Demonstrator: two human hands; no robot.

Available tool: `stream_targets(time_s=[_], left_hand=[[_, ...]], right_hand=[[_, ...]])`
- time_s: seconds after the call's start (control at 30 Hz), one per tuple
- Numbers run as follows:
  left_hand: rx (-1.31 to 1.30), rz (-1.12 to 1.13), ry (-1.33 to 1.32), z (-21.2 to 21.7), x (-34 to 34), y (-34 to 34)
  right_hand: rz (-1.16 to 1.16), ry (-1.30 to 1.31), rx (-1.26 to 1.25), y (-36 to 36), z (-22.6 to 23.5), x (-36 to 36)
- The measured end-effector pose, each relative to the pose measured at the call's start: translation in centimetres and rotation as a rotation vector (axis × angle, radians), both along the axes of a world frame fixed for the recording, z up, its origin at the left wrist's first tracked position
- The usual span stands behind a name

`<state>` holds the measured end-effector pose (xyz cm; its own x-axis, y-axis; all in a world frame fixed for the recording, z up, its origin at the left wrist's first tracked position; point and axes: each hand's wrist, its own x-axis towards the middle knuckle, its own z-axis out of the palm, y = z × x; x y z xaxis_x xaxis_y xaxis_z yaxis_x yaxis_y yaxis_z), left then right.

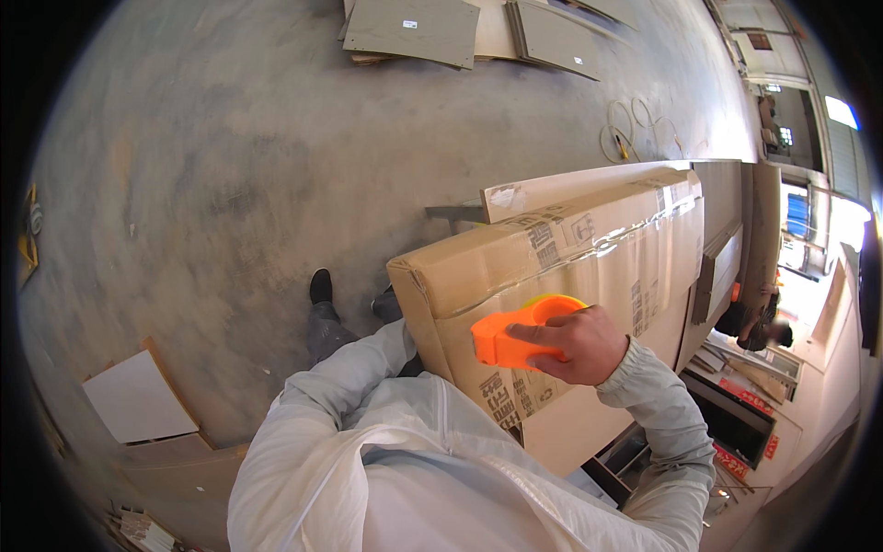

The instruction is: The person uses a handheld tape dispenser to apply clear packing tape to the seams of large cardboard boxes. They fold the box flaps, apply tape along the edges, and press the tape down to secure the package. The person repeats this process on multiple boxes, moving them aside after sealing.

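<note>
Cardboard box (pixel 570 262), just one, long and closed, contents hidden, lies below the fingers of the right hand (pixel 591 346) and runs out to either side of them. One orange tape dispenser (pixel 499 344) is wrapped by those fingers, the index laid along its side, the hand covering part of it. The left hand is out of sight past the box's left end, so I cannot tell how its fingers are set.

dark-printed carton (pixel 607 267), white-labelled panels (pixel 409 39), lettered red banners (pixel 746 396)
</note>
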<state>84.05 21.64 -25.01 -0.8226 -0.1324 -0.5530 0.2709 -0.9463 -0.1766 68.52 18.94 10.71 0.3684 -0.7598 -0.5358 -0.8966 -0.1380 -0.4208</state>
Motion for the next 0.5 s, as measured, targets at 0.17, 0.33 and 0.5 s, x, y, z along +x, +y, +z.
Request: stream_targets(time_s=[0.17,0.33,0.5], left_hand=[[0.171,0.097,0.072,5.3,5.0,-0.9],[0.154,0.162,0.017,6.7,6.9,-3.9],[-0.241,0.246,-0.164,9.2,9.3,-2.8]], right_hand=[[-0.021,-0.013,0.025,0.5,-0.5,-1.0],[-0.012,-0.005,0.060,0.7,-1.1,-1.4],[0.035,-0.066,-0.042,1.6,-1.9,-4.2]])
